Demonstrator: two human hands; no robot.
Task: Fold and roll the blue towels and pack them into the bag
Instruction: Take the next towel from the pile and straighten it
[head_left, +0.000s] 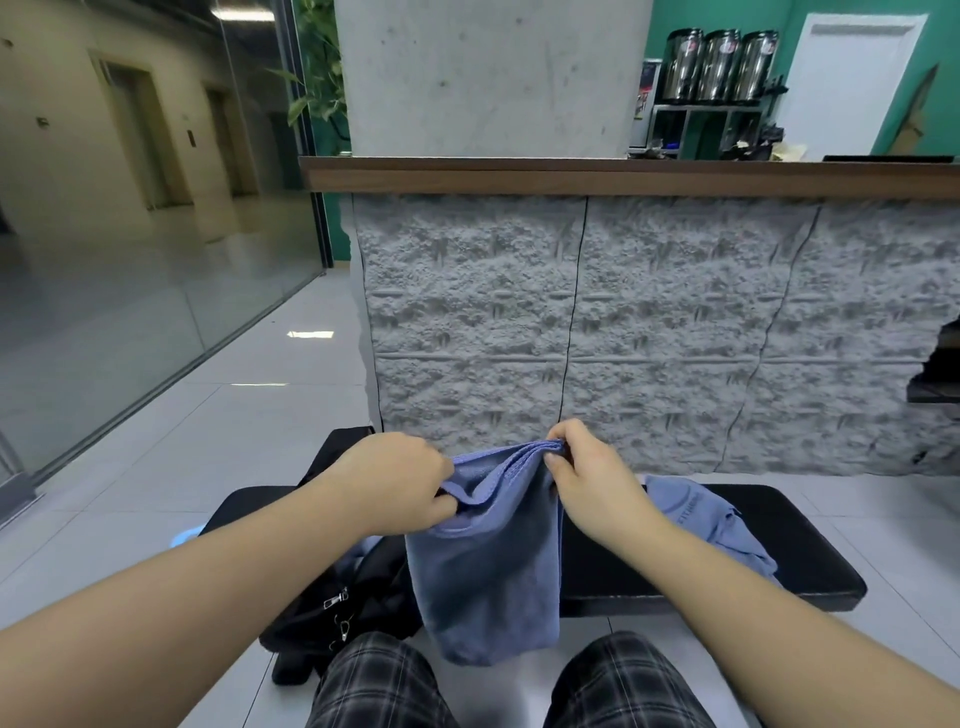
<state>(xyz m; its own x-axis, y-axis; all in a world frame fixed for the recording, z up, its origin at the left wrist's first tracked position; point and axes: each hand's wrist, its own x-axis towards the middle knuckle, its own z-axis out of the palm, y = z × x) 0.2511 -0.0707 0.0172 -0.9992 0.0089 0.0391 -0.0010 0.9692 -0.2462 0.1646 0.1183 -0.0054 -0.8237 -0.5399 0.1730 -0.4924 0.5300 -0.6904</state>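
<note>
My left hand (402, 480) and right hand (587, 475) each pinch the top edge of a blue towel (488, 561), doubled over, soft and creased, hanging below my grip above the black bag (332, 613).

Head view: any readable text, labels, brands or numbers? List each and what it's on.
Nothing can be read with confidence.
Second blue towel on the black bench: faint printed line, too blurred to read.
Three steel urns on the back shelf: red-and-white labels, too small.
Poster beside the urns: too small.
Held blue towel: no text visible.
</note>
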